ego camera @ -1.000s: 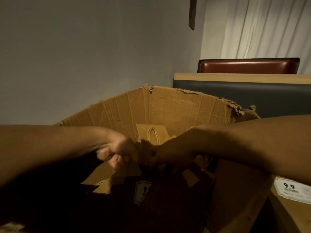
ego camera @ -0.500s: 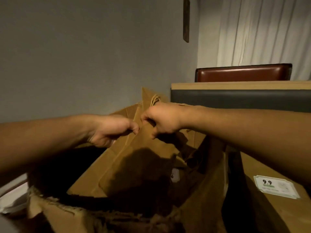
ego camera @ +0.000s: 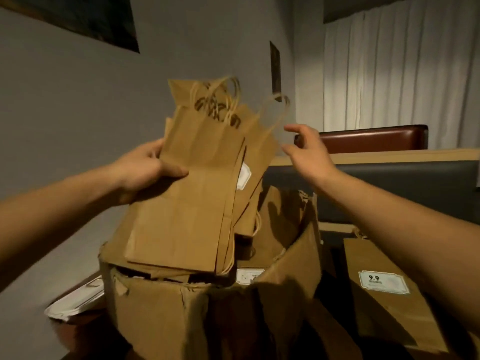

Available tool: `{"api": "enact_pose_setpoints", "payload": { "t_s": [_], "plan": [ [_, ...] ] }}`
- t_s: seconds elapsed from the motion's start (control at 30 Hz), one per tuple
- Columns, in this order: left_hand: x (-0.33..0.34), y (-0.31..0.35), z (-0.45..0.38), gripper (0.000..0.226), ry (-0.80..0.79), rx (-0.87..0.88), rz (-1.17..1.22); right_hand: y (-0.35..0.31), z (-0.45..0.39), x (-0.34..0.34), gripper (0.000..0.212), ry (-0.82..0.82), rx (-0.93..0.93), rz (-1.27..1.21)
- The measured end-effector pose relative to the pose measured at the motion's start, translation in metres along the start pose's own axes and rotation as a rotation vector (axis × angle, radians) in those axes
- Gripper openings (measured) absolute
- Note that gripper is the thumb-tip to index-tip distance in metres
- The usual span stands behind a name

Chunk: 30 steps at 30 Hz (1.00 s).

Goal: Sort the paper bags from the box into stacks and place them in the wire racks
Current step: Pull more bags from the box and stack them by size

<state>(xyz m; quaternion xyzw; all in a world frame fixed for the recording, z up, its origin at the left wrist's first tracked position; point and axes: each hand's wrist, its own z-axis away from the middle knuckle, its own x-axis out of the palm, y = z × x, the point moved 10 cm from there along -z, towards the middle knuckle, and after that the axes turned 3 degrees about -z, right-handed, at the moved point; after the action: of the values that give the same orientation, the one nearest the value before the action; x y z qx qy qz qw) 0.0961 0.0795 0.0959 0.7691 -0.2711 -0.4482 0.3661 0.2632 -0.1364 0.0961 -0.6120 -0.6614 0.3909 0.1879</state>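
Grey wall [ego camera: 78,105]; left hand [ego camera: 145,170] clutching bag stack [ego camera: 197,193], right hand [ego camera: 309,154] spread, empty.

- The fingers of the left hand [ego camera: 145,168] are behind the bundle of paper bags [ego camera: 197,183] — only the thumb shows.
- One twine handle [ego camera: 275,113] is smeared by motion.
- The box [ego camera: 181,315] runs off the bottom edge; its inside is mostly covered.
- Small print on the label [ego camera: 383,281] under "9.9" is unreadable.
- White sheets [ego camera: 75,302] beside the box — blurred, can't tell what they are.
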Motion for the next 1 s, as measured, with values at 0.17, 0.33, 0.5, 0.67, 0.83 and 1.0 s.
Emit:
{"api": "enact_pose_setpoints", "payload": {
  "t_s": [0.17, 0.33, 0.5, 0.67, 0.83, 1.0],
  "plan": [
    [0.009, 0.082, 0.018, 0.046, -0.008, 0.179, 0.192, -0.004, 0.027, -0.006, 0.047, -0.292, 0.295, -0.409],
    [0.085, 0.11, 0.036, 0.033, -0.078, 0.107, 0.378, -0.038, 0.066, -0.106, 0.028, 0.036, 0.129, -0.446],
    [0.207, 0.08, 0.08, 0.039, -0.227, 0.001, 0.554, -0.012, 0.162, -0.213, 0.038, 0.311, 0.083, -0.184],
    [0.322, -0.008, 0.149, 0.046, -0.37, -0.186, 0.674, 0.063, 0.258, -0.232, 0.016, 0.272, 0.298, -0.071],
    [0.369, -0.086, 0.183, 0.07, -0.352, -0.343, 0.682, 0.144, 0.302, -0.209, 0.009, 0.142, 0.423, -0.021],
    [0.365, -0.119, 0.184, 0.122, -0.36, -0.394, 0.495, 0.178, 0.304, -0.22, 0.01, 0.28, 0.412, -0.037]
  ]
}}
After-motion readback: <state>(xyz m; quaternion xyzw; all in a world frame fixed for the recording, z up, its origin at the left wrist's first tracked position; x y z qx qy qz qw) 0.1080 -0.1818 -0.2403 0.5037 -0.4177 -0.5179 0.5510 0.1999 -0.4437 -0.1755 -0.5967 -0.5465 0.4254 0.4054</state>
